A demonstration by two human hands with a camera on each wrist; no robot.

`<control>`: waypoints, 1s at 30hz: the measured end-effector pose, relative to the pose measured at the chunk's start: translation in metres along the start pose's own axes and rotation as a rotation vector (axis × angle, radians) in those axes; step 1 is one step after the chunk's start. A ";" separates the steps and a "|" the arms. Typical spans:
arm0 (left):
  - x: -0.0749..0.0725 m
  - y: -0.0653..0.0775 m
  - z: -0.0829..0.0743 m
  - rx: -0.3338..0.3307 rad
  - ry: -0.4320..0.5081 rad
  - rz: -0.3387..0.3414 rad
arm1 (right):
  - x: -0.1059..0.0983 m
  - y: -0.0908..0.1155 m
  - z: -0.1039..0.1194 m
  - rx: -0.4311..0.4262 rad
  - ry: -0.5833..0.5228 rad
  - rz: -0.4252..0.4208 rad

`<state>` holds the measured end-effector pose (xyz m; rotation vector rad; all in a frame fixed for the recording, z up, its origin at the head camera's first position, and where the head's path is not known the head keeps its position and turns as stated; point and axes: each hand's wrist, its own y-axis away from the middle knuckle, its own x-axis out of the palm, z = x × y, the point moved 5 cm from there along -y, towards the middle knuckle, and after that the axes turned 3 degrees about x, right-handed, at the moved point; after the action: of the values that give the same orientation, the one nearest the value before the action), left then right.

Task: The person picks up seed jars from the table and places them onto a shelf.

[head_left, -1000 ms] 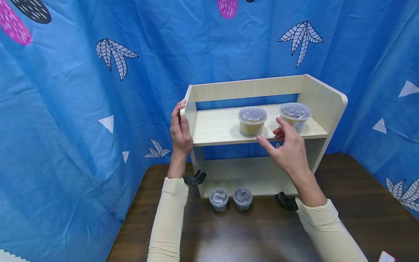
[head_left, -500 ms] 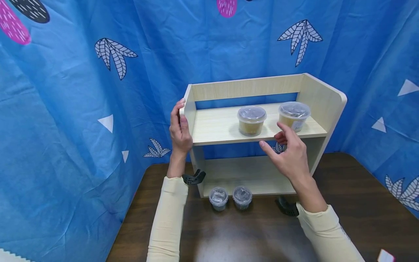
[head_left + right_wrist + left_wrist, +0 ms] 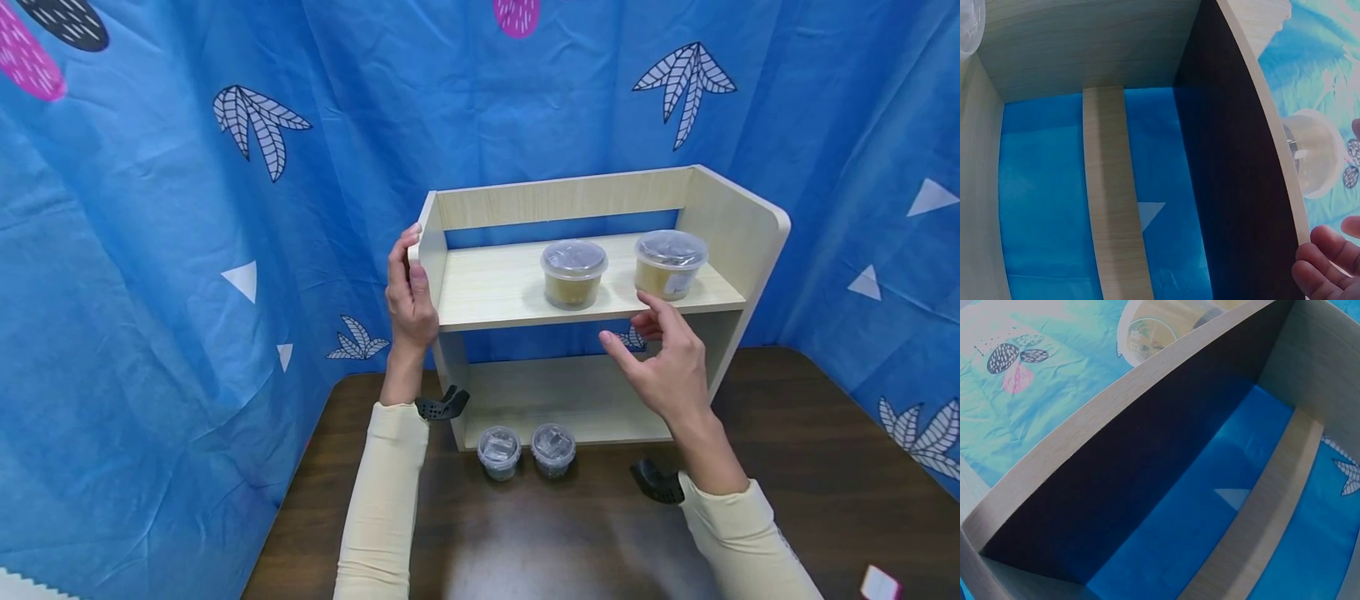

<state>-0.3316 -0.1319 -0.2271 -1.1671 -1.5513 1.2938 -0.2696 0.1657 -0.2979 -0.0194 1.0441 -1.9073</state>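
A pale wooden two-tier shelf [image 3: 495, 283] stands on the dark table. My left hand [image 3: 411, 304] grips the front edge of its left side panel, thumb in front and fingers along the outside. Two clear lidded tubs with yellowish contents rest on the upper board: the middle tub [image 3: 573, 275] and the right tub [image 3: 670, 265]. My right hand [image 3: 667, 358] hovers before the upper board, below the right tub, thumb and fingers spread and holding nothing. In the right wrist view, fingertips [image 3: 1329, 256] show beside the board's edge, near a tub [image 3: 1316, 153]. The left wrist view hides the left hand.
Two small lidded cups, the left cup [image 3: 499, 452] and the right cup [image 3: 553, 450], stand on the table [image 3: 540, 533] before the lower board [image 3: 562, 400]. A blue patterned curtain [image 3: 150, 292] surrounds the table. A small white-and-pink item [image 3: 879, 583] lies at bottom right.
My right hand has drawn back and down slightly from the tubs on the upper board. The left hand stays on the side panel, and the tubs and cups keep their places.
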 end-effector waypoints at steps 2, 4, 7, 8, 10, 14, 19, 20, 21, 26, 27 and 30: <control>0.000 0.000 0.000 0.002 -0.001 0.000 | 0.001 0.001 -0.001 -0.008 -0.003 0.000; -0.001 0.000 0.000 0.007 -0.003 0.000 | 0.002 0.001 -0.002 -0.014 -0.006 0.001; -0.001 0.000 0.000 0.015 -0.004 0.002 | 0.003 0.003 -0.003 -0.015 -0.005 0.003; -0.001 0.000 0.000 0.016 -0.004 0.003 | 0.004 0.004 -0.003 -0.014 -0.007 0.002; -0.001 0.000 0.000 0.015 -0.003 0.004 | 0.004 0.005 -0.003 -0.012 -0.010 0.001; 0.000 0.000 0.000 0.004 -0.003 0.007 | 0.005 0.008 -0.006 -0.002 -0.011 0.002; 0.000 0.000 0.000 -0.005 0.003 0.007 | 0.008 0.013 -0.009 0.016 -0.010 0.009; 0.000 0.000 0.000 -0.006 0.003 0.007 | 0.009 0.014 -0.010 0.019 -0.011 0.011; 0.000 0.000 0.000 -0.006 0.003 0.008 | 0.009 0.015 -0.011 0.021 -0.013 0.012; 0.000 0.000 0.001 -0.003 0.002 0.009 | 0.012 0.017 -0.016 0.026 -0.024 0.018; 0.000 0.000 0.001 -0.002 0.002 0.009 | 0.012 0.018 -0.016 0.025 -0.029 0.018; 0.000 0.000 0.001 0.000 0.001 0.007 | 0.011 0.019 -0.019 0.026 -0.044 0.020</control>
<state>-0.3322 -0.1320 -0.2276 -1.1747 -1.5478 1.2972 -0.2705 0.1661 -0.3272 -0.0353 0.9863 -1.8940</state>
